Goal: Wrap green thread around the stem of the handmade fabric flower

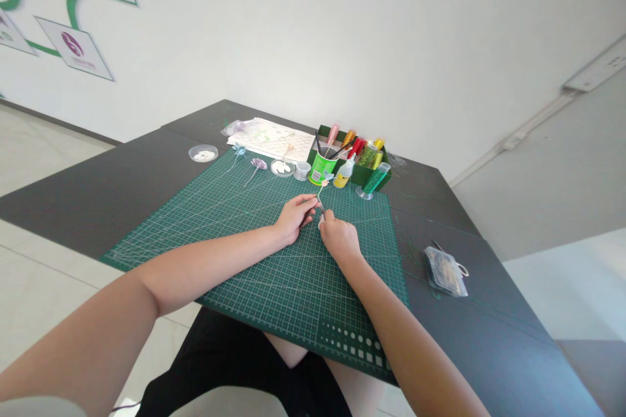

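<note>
My left hand [296, 215] is pinched closed on the thin stem of a small craft flower [325, 184], which has a pale orange and blue head and stands upright above the fingers. Close to its right, my right hand [339, 234] is closed round a small tool [321, 211] with a grey metal tip and a bit of white showing. Its tip points up at the stem near my left fingertips; whether it touches cannot be made out. The fist hides most of the tool. Both hands are over the green cutting mat [274, 273].
A purple flower [259, 163] and a blue flower [238, 150] lie at the mat's back left. Behind my hands stand a green can [320, 168] of brushes, a glue bottle [343, 172] and a box [362, 174] of coloured tubes. A clear case [445, 272] lies right.
</note>
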`<state>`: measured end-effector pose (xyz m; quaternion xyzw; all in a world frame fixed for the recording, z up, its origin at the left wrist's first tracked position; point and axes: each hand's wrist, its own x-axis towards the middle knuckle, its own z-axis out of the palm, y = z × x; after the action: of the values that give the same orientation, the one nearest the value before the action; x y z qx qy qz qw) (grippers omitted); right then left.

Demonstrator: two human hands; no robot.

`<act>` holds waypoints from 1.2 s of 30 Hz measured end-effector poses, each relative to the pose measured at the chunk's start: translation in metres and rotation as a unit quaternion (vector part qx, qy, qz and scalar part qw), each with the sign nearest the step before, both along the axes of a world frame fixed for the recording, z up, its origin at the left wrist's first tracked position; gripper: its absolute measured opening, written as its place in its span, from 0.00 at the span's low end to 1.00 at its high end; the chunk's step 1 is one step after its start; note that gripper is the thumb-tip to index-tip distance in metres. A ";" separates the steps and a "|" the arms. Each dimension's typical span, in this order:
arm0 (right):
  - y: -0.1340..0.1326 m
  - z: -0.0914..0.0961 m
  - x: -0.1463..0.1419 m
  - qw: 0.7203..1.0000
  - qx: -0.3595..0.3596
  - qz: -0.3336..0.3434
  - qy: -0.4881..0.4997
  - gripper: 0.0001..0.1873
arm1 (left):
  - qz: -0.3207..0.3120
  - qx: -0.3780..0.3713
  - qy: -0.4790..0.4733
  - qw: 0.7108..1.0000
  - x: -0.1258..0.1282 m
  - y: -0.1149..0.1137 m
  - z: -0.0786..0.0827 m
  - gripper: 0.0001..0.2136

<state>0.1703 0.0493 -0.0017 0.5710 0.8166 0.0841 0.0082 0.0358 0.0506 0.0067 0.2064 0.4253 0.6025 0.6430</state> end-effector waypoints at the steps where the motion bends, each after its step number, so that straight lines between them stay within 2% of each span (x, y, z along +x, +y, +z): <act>1: 0.000 0.000 0.000 1.000 0.000 -0.003 0.005 0.15 | -0.001 0.001 0.000 1.000 0.000 0.000 0.000 0.03; 15: 0.000 0.008 0.005 0.999 0.025 -0.007 0.030 0.15 | -0.003 0.013 0.011 1.000 0.000 0.002 -0.007 0.03; 27: 0.002 0.004 0.006 0.997 0.074 0.016 0.012 0.14 | -0.006 0.005 0.016 1.000 -0.001 0.002 -0.006 0.04; 36: 0.004 0.002 0.007 0.996 0.075 0.038 0.002 0.16 | -0.011 0.009 0.019 1.000 0.000 0.002 -0.004 0.02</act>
<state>0.1771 0.0533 0.0007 0.5383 0.8294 0.1440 -0.0392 0.0355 0.0529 0.0022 0.2281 0.4299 0.5948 0.6398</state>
